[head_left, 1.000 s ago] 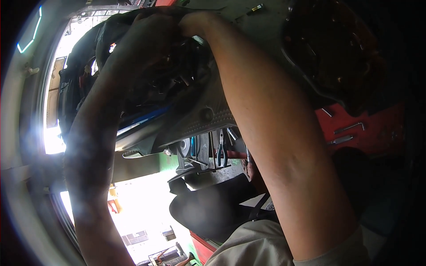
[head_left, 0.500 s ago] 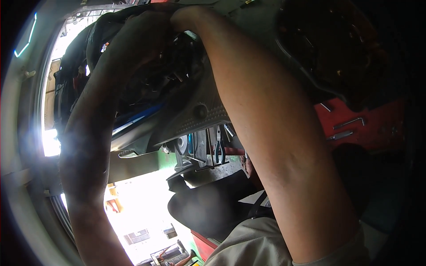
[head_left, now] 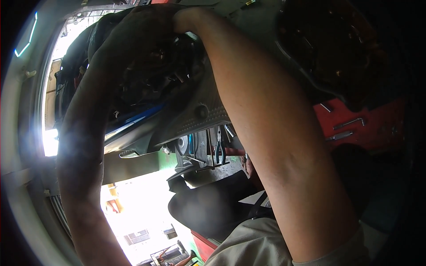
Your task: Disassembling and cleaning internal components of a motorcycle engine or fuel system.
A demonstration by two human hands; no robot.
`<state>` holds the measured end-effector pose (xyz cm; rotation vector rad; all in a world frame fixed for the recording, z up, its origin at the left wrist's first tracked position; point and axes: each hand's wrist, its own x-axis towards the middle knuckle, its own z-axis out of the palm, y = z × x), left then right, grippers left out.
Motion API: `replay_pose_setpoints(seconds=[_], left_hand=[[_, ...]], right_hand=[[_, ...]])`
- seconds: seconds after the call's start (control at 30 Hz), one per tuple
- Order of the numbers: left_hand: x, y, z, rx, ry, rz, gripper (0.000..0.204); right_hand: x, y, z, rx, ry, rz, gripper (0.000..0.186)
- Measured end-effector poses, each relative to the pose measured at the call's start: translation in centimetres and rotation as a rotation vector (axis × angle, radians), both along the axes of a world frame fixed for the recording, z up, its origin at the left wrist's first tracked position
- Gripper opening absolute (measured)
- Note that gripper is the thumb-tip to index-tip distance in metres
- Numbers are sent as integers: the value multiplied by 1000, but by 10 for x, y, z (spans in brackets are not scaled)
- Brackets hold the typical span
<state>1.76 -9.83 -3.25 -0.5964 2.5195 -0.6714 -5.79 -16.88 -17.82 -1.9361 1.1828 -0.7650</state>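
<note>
Both of my arms reach far forward over a dark vehicle body that looks like a motor scooter, with a blue panel (head_left: pixel 140 117) and a dotted dark plastic part (head_left: pixel 195 125). My left hand (head_left: pixel 148 20) is in deep shade at the top, over the opened, cluttered inside (head_left: pixel 155 73). Close beside it is my right hand (head_left: pixel 184 20), bent at the wrist and turned toward the left one. The fingers of both are hidden or too dark to make out, and so is anything they may hold.
Pliers (head_left: pixel 218 144) stand among other tools below the vehicle body. On a red surface (head_left: pixel 381 124) at the right lie a hex key (head_left: pixel 350 123) and a silver tool (head_left: pixel 341 135). A dark, shiny, pan-like thing (head_left: pixel 328 48) is at the upper right. Bright light fills a doorway (head_left: pixel 137 208).
My left forearm has shifted slightly left, and its hand has sunk into darker shade. My right arm has barely moved.
</note>
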Motion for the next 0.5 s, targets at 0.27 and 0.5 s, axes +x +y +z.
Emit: replay_pose_setpoints(seconds=[0.27,0.5], left_hand=[[-1,4,1,5,21,11,20],[-1,8,0,17,43,38,21]], right_hand=[[-2,9,-2,115,-382,-78,49],[-9,14,-2,170,-367,-41,48]])
